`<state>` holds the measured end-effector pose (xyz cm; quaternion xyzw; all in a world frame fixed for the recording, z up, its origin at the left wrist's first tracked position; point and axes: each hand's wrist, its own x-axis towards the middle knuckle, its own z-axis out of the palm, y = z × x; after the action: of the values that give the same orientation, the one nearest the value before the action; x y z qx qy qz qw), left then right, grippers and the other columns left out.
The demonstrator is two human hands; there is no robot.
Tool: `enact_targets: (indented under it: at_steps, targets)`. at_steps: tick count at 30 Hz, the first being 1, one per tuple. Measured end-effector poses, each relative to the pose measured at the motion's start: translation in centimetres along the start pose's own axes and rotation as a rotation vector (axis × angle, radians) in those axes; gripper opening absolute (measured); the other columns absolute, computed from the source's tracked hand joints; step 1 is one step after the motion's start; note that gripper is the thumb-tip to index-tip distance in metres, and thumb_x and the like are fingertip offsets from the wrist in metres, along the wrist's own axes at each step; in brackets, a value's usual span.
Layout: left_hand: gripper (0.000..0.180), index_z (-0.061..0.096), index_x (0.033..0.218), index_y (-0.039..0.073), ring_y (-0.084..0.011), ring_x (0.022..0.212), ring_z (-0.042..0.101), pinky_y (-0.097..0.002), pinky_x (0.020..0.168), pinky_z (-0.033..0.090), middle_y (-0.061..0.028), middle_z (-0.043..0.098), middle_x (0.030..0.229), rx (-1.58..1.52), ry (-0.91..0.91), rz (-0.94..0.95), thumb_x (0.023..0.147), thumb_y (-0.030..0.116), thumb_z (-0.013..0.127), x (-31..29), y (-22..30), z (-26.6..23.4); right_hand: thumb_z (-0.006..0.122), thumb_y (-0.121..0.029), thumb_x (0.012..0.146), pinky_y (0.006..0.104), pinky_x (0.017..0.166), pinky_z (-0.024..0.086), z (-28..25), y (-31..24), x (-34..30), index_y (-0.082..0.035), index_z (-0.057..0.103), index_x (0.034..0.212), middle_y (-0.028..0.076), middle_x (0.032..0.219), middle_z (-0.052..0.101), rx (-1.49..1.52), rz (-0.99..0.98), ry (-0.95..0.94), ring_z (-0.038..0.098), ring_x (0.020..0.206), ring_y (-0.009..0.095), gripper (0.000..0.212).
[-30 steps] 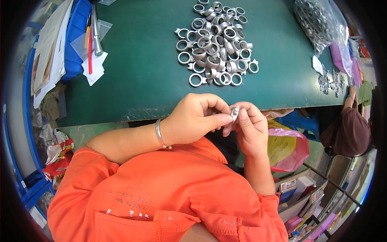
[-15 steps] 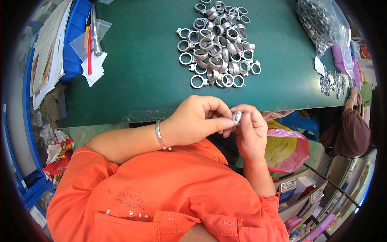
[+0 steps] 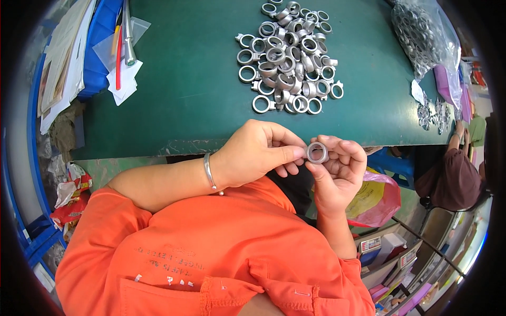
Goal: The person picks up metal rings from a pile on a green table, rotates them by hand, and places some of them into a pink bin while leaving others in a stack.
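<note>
Between my two hands, just off the table's near edge, a grey metal ring point(image 3: 317, 152) is turned so its round opening faces up. My left hand point(image 3: 263, 152), a silver bangle on its wrist, pinches the ring's left side between thumb and forefinger. On the other side, the thumb and curled fingers of my right hand point(image 3: 340, 171) grip the ring too. Beyond the hands, a heap of similar metal rings point(image 3: 287, 68) with small side lugs lies on the green table point(image 3: 174, 79).
At the left stand a blue bin point(image 3: 97, 63) with papers, a red pen point(image 3: 119, 63) and a metal rod point(image 3: 128, 37). A clear bag of metal parts point(image 3: 421, 37) lies at the far right. Below the table edge hangs a pink-yellow bag point(image 3: 377, 200); another person point(image 3: 450, 179) sits beyond it.
The ring has turned from edge-on to showing its round opening. My right hand has opened out somewhat and shifted right, its fingers now more visible.
</note>
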<state>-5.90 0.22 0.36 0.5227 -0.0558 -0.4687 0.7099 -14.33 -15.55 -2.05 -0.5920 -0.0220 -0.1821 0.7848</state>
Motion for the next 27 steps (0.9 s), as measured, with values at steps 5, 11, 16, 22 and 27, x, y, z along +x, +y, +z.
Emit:
enact_targets:
  at_steps: [5,11,16,22,27]
  targets:
    - [0.018,0.061,0.099,-0.004,-0.0110,0.068,0.060,-0.0220,0.061,0.050,-0.0083,0.065,0.084,0.004,-0.006,-0.014,0.088,0.010,0.056,0.2,-0.2,-0.1,0.061,0.015,0.073,0.0325,0.080,0.050,0.3,-0.2,-0.1,-0.002,0.041,0.110,0.021,0.107,0.055,-0.156,-0.070,-0.031,0.058,0.096,0.024,0.045]
    - [0.029,0.054,0.105,-0.001,-0.0138,0.082,0.057,-0.0273,0.070,0.050,-0.0073,0.058,0.094,-0.389,-0.154,-0.091,0.096,0.023,0.040,0.2,-1.4,-0.7,0.070,0.003,0.066,0.0321,0.071,0.048,0.8,-0.8,1.7,0.000,0.063,0.087,0.015,0.098,0.062,-0.830,-0.417,-0.252,0.059,0.082,0.026,0.023]
    - [0.021,0.055,0.098,0.000,-0.0141,0.073,0.057,-0.0259,0.061,0.048,-0.0085,0.058,0.088,-0.496,-0.117,-0.140,0.093,0.017,0.045,0.1,-0.6,-1.1,0.064,0.004,0.070,0.0346,0.067,0.043,-0.3,0.0,3.6,-0.002,0.061,0.092,0.012,0.086,0.055,-1.083,-0.336,-0.041,0.053,0.078,0.027,0.024]
    - [0.011,0.053,0.085,0.002,-0.0092,0.061,0.050,-0.0203,0.048,0.039,-0.0052,0.055,0.077,-0.279,-0.005,-0.071,0.087,0.012,0.057,-0.1,-0.2,-1.0,0.065,-0.001,0.071,0.0363,0.069,0.040,-1.2,0.3,5.0,-0.004,0.058,0.088,0.010,0.086,0.052,-1.329,-0.291,-0.146,0.048,0.077,0.028,0.019]
    - [0.013,0.055,0.093,0.000,-0.0072,0.058,0.048,-0.0195,0.047,0.038,-0.0035,0.054,0.074,-0.228,0.008,-0.024,0.087,0.011,0.058,0.3,-0.5,-0.8,0.061,0.004,0.076,0.0261,0.068,0.041,-1.0,-0.9,2.6,-0.003,0.055,0.087,0.007,0.087,0.052,-0.740,0.072,-0.089,0.050,0.077,0.017,0.014]
